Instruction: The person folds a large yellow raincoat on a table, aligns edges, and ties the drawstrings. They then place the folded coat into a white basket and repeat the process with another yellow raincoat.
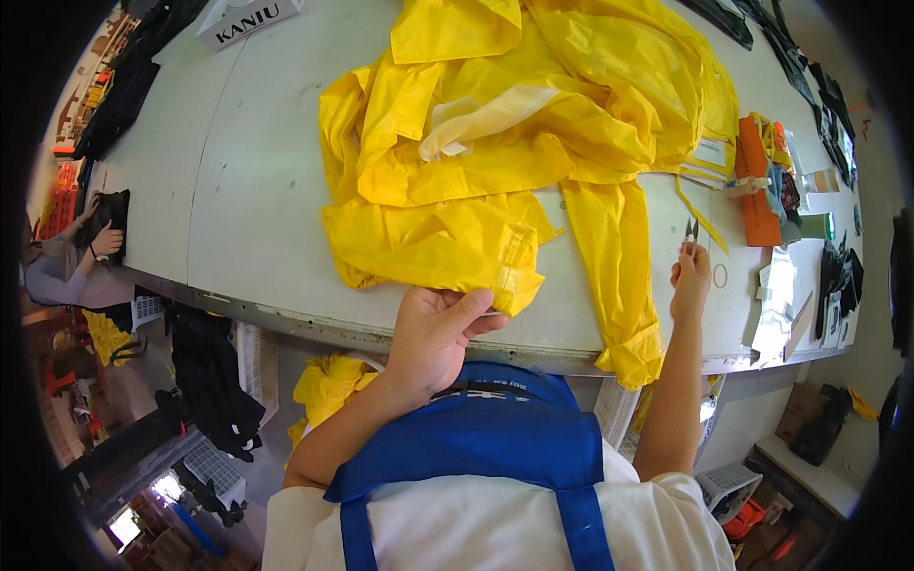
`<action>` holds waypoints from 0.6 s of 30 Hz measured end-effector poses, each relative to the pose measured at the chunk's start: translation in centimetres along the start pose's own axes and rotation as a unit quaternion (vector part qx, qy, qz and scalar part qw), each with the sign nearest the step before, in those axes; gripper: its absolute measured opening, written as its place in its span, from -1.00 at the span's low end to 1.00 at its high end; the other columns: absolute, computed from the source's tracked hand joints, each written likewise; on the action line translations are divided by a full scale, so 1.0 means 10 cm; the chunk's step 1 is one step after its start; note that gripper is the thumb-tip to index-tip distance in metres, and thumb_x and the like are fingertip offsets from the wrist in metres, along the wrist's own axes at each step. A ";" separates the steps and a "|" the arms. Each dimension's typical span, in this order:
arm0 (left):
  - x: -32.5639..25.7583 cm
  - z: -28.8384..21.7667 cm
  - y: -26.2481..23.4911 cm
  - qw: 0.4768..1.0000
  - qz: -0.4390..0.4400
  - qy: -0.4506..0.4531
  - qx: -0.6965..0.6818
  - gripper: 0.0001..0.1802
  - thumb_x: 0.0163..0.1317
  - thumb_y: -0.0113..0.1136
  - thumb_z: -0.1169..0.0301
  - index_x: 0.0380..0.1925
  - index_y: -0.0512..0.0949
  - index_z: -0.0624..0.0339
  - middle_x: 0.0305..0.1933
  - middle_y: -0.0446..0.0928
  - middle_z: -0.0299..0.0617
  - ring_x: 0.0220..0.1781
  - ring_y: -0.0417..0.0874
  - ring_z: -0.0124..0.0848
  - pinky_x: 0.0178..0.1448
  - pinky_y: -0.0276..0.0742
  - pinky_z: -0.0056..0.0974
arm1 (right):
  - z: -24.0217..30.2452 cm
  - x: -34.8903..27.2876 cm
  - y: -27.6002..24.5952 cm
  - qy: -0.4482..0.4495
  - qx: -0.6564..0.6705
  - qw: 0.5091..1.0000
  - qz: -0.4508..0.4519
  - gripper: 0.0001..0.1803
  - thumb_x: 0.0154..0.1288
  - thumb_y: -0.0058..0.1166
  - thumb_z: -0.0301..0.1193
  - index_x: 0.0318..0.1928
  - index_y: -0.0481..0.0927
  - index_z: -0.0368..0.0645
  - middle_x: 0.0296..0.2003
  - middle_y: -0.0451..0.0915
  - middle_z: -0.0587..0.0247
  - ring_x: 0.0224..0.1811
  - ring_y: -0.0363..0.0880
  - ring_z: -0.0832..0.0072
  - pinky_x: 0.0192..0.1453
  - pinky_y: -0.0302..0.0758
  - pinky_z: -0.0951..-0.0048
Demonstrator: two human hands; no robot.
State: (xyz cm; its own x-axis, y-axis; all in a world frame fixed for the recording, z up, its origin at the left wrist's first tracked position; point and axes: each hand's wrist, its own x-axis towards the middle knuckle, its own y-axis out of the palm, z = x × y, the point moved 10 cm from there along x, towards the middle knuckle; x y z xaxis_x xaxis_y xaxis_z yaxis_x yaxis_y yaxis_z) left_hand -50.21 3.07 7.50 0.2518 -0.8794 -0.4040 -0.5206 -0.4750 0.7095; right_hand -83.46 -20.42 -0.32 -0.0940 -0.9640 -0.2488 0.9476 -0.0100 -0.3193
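A yellow garment (609, 114) of thin, smooth fabric lies crumpled over the table, with a pale mesh strip showing in its folds. My left hand (440, 328) pinches a lower corner of it, by a stitched, doubled patch, between thumb and fingers at the table's near edge. One yellow sleeve (609, 257) runs down to the right, and its gathered cuff hangs over that edge. Right of the sleeve, my right hand (692, 276) is closed around a pair of small thread snips (691, 231). Their blades point away from me, slightly apart, clear of the fabric.
An orange box (759, 190) packed with small items stands at the right, near a rubber band (720, 276) and a yellow strip (703, 217). The white table (257, 171) carries a white sign at the far left. Another person's hands (105, 233) hold black fabric at the left.
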 end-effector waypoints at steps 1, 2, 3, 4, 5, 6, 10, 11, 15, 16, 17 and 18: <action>0.01 0.00 -0.01 1.000 0.002 0.004 0.000 -0.68 0.25 0.14 0.54 0.02 0.43 0.28 -0.04 0.57 -0.14 -0.09 0.64 -0.38 -0.05 0.65 -0.29 | 0.30 -0.35 0.24 -0.011 0.066 0.997 0.039 -0.81 0.31 -0.02 -0.44 -0.12 0.57 -0.19 -0.43 0.50 0.39 -0.50 0.34 0.73 -0.52 0.23 0.66; 0.02 0.00 0.00 1.000 0.006 0.005 -0.001 -0.68 0.26 0.14 0.54 0.03 0.43 0.28 -0.04 0.57 -0.14 -0.09 0.64 -0.39 -0.04 0.64 -0.29 | 0.57 -0.70 0.47 -0.041 0.042 0.994 0.097 -0.78 0.31 -0.02 -0.43 -0.08 0.58 -0.19 -0.42 0.50 0.38 -0.47 0.37 0.70 -0.48 0.28 0.63; 0.02 0.00 0.00 1.000 0.007 0.005 0.003 -0.67 0.26 0.13 0.54 0.03 0.43 0.28 -0.04 0.57 -0.14 -0.09 0.64 -0.39 -0.04 0.64 -0.29 | 0.79 -1.02 0.70 -0.075 0.019 0.985 0.155 -0.74 0.31 -0.01 -0.42 -0.04 0.58 -0.20 -0.41 0.50 0.37 -0.43 0.40 0.67 -0.44 0.33 0.61; 0.04 0.00 0.02 1.000 0.009 0.005 0.006 -0.67 0.26 0.13 0.54 0.03 0.43 0.28 -0.04 0.57 -0.14 -0.09 0.64 -0.39 -0.04 0.64 -0.29 | 1.10 -1.35 0.92 -0.197 -0.027 0.960 0.198 -0.70 0.26 0.05 -0.44 -0.01 0.58 -0.20 -0.41 0.50 0.33 -0.40 0.43 0.61 -0.39 0.37 0.57; 0.03 0.01 0.04 1.000 0.011 0.003 0.009 -0.67 0.26 0.13 0.54 0.04 0.42 0.28 -0.04 0.57 -0.14 -0.09 0.64 -0.39 -0.04 0.64 -0.29 | 1.37 -1.69 1.12 -0.313 -0.074 0.917 0.236 -0.66 0.21 0.11 -0.46 0.03 0.57 -0.21 -0.42 0.50 0.29 -0.38 0.46 0.55 -0.34 0.41 0.53; 0.02 0.01 0.05 1.000 0.011 -0.001 0.009 -0.67 0.26 0.13 0.54 0.04 0.42 0.29 -0.04 0.57 -0.14 -0.09 0.64 -0.38 -0.03 0.64 -0.29 | 1.50 -1.86 1.26 -0.308 -0.088 0.912 0.258 -0.61 0.14 0.17 -0.49 0.03 0.58 -0.20 -0.42 0.50 0.25 -0.37 0.47 0.48 -0.30 0.43 0.51; 0.00 0.00 0.09 1.000 0.020 -0.004 0.018 -0.67 0.27 0.12 0.54 0.04 0.41 0.31 -0.03 0.56 -0.12 -0.08 0.64 -0.38 -0.01 0.65 -0.30 | 1.62 -2.04 1.46 -0.345 -0.108 0.889 0.281 -0.50 -0.02 0.31 -0.54 0.04 0.58 -0.17 -0.44 0.51 0.20 -0.38 0.49 0.37 -0.28 0.45 0.43; -0.01 0.00 0.09 1.000 0.023 -0.003 0.021 -0.66 0.27 0.12 0.54 0.04 0.41 0.31 -0.03 0.56 -0.12 -0.07 0.64 -0.38 -0.01 0.65 -0.30 | 1.64 -2.05 1.48 -0.353 -0.110 0.886 0.281 -0.51 -0.01 0.31 -0.53 0.03 0.59 -0.16 -0.44 0.51 0.20 -0.38 0.48 0.37 -0.29 0.44 0.42; -0.05 -0.06 0.15 0.999 0.026 0.003 0.028 -0.66 0.27 0.11 0.55 0.05 0.40 0.33 -0.01 0.54 -0.10 -0.06 0.63 -0.37 0.00 0.65 -0.29 | 1.71 -2.10 1.51 -0.383 -0.124 0.874 0.271 -0.55 0.00 0.31 -0.50 0.00 0.61 -0.15 -0.46 0.52 0.21 -0.40 0.48 0.35 -0.33 0.43 0.39; -0.05 -0.04 0.12 0.999 0.030 0.006 0.030 -0.66 0.27 0.11 0.56 0.05 0.40 0.33 0.00 0.54 -0.10 -0.06 0.63 -0.37 0.00 0.65 -0.29 | 1.72 -2.12 1.51 -0.391 -0.129 0.871 0.268 -0.56 0.00 0.31 -0.50 -0.02 0.62 -0.15 -0.46 0.52 0.21 -0.41 0.48 0.34 -0.33 0.43 0.38; -0.04 -0.02 0.10 0.999 0.034 0.009 0.032 -0.65 0.27 0.11 0.56 0.06 0.40 0.33 0.00 0.54 -0.10 -0.05 0.62 -0.37 0.00 0.65 -0.29 | 1.72 -2.13 1.52 -0.393 -0.134 0.868 0.273 -0.57 0.03 0.29 -0.52 -0.01 0.61 -0.18 -0.45 0.51 0.22 -0.40 0.47 0.39 -0.30 0.43 0.42; -0.04 -0.01 0.08 0.999 0.036 0.013 0.034 -0.65 0.26 0.11 0.56 0.06 0.40 0.33 0.00 0.54 -0.10 -0.05 0.62 -0.36 0.00 0.65 -0.28 | 1.72 -2.14 1.53 -0.396 -0.139 0.864 0.279 -0.59 0.05 0.26 -0.53 -0.01 0.60 -0.20 -0.45 0.51 0.24 -0.40 0.46 0.44 -0.28 0.42 0.46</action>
State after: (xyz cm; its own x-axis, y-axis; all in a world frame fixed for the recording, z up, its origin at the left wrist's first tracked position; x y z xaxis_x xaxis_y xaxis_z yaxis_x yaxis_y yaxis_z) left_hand -50.61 3.07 8.33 0.2318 -0.9124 -0.3374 -0.5924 -0.4075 0.6950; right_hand -61.74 -4.50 15.84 0.6960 -0.6789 0.2339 0.6579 0.4725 -0.5865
